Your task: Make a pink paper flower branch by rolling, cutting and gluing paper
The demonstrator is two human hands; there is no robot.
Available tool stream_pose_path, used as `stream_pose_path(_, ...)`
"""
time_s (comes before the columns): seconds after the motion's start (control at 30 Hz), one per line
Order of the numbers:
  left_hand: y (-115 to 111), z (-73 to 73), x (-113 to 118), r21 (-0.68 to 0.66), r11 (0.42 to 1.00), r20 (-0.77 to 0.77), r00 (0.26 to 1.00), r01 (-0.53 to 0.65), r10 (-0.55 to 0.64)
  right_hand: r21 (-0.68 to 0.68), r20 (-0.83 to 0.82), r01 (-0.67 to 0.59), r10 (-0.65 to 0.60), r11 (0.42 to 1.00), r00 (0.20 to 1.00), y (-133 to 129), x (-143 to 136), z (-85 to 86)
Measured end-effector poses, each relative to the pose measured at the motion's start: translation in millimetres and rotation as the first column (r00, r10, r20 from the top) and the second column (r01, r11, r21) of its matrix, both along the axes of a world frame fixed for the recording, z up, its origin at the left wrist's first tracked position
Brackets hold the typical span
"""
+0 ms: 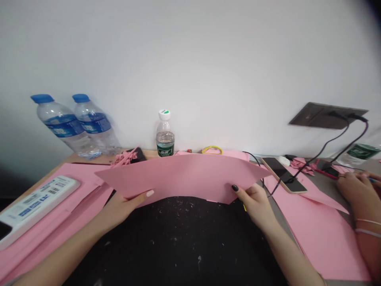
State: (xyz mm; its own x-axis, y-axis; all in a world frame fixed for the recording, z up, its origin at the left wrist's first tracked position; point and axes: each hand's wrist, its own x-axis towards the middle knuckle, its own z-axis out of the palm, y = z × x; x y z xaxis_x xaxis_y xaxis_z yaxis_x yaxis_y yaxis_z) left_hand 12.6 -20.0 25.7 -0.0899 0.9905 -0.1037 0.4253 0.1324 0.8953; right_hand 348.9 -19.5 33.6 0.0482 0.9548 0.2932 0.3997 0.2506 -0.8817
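A sheet of pink paper [184, 174] is held up off the table, bowed into an arch between my two hands. My left hand [123, 208] pinches its lower left edge, with the thumb on the near face and the fingers hidden behind. On the lower right edge, my right hand [256, 202] is closed in the same way, its dark-nailed thumb pressing the paper. A small bit of yellow [245, 207] shows below the right hand; what it belongs to is hidden. Beneath the sheet lies a black mat [178, 246] dotted with pale scraps.
Pink sheets [324, 242] lie at right, others at left under a white box-like item [38, 202]. Bottles [165, 139] stand along the wall. A phone [284, 174] lies near cables and a wall socket [324, 115]. Another person's hands [354, 190] are at far right.
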Motion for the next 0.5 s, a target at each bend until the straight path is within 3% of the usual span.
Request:
stream_pose_path(0.13, -0.7, -0.5, 6.9, 0.068, 0.998, -0.017, 1.0, 0.014, -0.013, -0.062, 0.105, 0.042, -0.036, 0.997, 0.994, -1.3, -3.9, -10.2)
stream_pose_path(0.27, 1.0, 11.0, 2.4, 0.117, 0.991, -0.034, 0.998, 0.059, -0.055, -0.131, 0.082, 0.082, -0.072, 0.988, 0.994, -3.2, -1.3, 2.8)
stream_pose_path(0.4, -9.9, 15.4, 2.4, -0.086, 0.99, 0.107, 0.989, 0.11, -0.1, -0.369, -0.122, -0.085, 0.042, 0.926, 0.992, -7.3, -0.4, 17.9)
stream_pose_path(0.5, -23.4, 7.2, 7.8, -0.259, 0.955, 0.254, 0.964, 0.144, -0.077, -0.483, -0.166, -0.167, 0.097, 0.86, 0.981, -9.7, -4.5, 12.3)
